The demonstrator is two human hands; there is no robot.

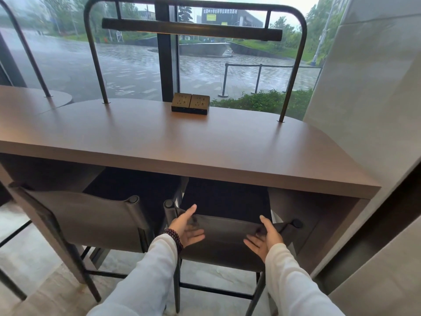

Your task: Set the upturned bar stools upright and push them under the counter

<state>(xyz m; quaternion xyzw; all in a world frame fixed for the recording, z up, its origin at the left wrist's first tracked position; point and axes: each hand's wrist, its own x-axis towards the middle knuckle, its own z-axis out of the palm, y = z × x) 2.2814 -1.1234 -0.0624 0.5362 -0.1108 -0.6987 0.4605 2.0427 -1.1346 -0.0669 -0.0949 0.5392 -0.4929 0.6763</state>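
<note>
The left hand [185, 228] and right hand [265, 238] hover open, fingers straight and apart, at the backrest of the right bar stool [227, 225]. It stands upright, seat tucked under the bench [205, 144], beside the left bar stool [91, 215].

Stools [224, 242] tight beneath counter [205, 156]

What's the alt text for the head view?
The left hand and right hand, both open, are at the backrest of the right bar stool, upright and tucked under the counter. A second stool stands upright to its left.
</note>
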